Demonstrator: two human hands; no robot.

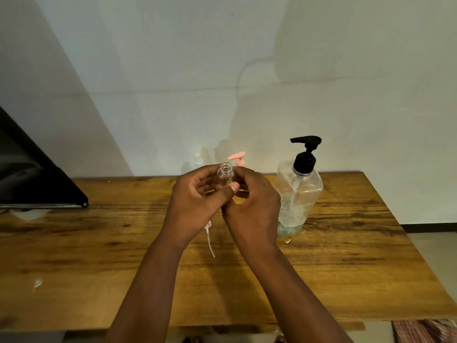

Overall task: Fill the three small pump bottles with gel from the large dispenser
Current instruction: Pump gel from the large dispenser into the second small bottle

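Both hands met above the table (99, 256); the left hand (197, 206) and right hand (252, 206) curled their fingers round a small clear bottle (225, 172), its open neck poking above the fingertips. A loose pink pump (209, 233) lay beneath them, the big dispenser (298, 191) stood just right, another pink-topped bottle (238, 158) stood behind, and bare wood stretched leftward

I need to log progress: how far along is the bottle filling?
Early. Done: one small bottle is uncapped, and its pink pump lies on the table. In hand: both hands hold that bottle, which looks empty. Left: filling it from the dispenser, then the pink-topped bottle and a faint third behind.
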